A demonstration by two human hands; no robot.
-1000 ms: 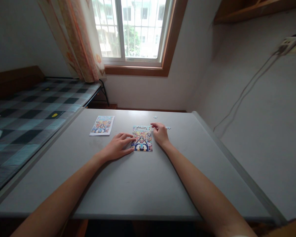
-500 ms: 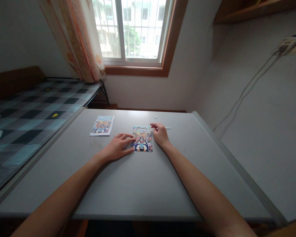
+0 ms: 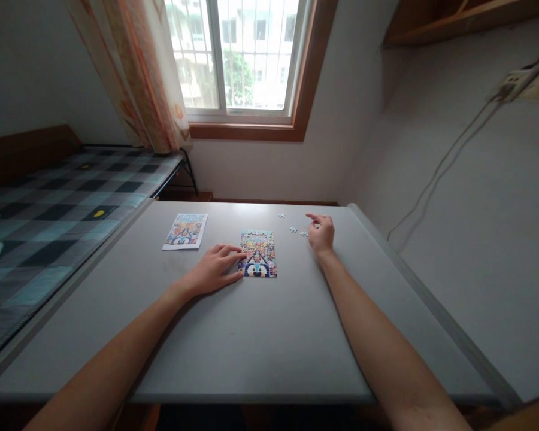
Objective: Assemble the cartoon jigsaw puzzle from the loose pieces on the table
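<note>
A colourful jigsaw puzzle (image 3: 263,257) with a blue-and-white cartoon face at its lower edge lies flat on the table; its top edge looks uneven. My left hand (image 3: 216,266) rests at its left side, fingers apart, fingertips touching the border. To the right of the puzzle, my right hand (image 3: 321,233) hovers low or rests on the tabletop, index finger stretched out and the others curled; nothing shows in it. Beside that hand lies a loose puzzle piece (image 3: 304,234), with another piece (image 3: 293,230) just left of it and a third piece (image 3: 281,215) farther back.
A printed reference picture (image 3: 185,231) lies on the grey table (image 3: 251,341) to the left of the puzzle. Beyond the left table edge stands a bed (image 3: 130,179) with a checked cover. A wall with a cable (image 3: 440,170) borders the right side; a window is ahead.
My right hand has moved right, from the puzzle's upper right corner to beyond the loose pieces, uncovering a piece. My left hand stays on the puzzle's left edge.
</note>
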